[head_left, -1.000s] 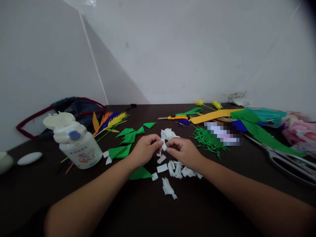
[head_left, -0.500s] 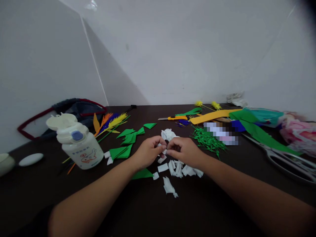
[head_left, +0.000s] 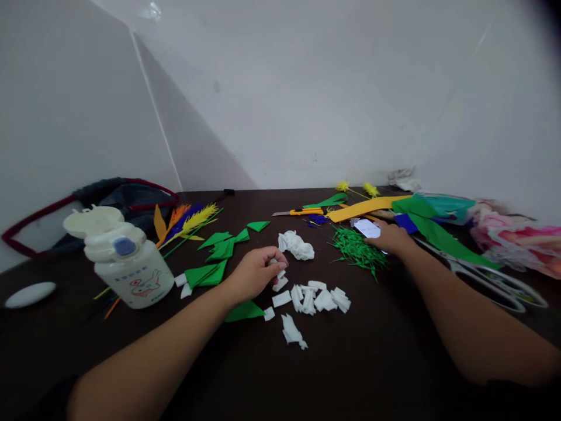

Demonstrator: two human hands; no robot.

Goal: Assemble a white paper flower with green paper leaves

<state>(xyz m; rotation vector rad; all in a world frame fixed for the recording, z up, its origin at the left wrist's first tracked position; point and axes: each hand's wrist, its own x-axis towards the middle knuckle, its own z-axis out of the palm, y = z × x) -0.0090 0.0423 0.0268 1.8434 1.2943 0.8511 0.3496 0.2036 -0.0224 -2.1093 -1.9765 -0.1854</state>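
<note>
Low over the table's middle, my left hand (head_left: 256,272) has its fingers curled and pinched around a small white paper piece (head_left: 280,273). Just below and right of it lie several cut white paper strips (head_left: 309,298). A crumpled white wad (head_left: 297,245) sits beyond the fingers. My right hand (head_left: 390,238) rests over a phone (head_left: 367,228) with a lit screen, covering its right part. The fingers there are partly hidden, so I cannot make out whether they grip it. Touching the phone's near left side is a heap of thin green strands (head_left: 357,251).
A white bottle (head_left: 135,275) with its lid up stands left. Green pieces (head_left: 210,275) lie between it and my left hand. Beyond are a yellow utility knife (head_left: 302,211) and a yellow strip (head_left: 368,206). Large scissors (head_left: 491,280) lie right, beside pink wrapping (head_left: 517,237).
My right hand has left the white paper by my left hand and moved right onto the phone. My left hand stays in the middle with the small white piece. The view has shifted slightly.
</note>
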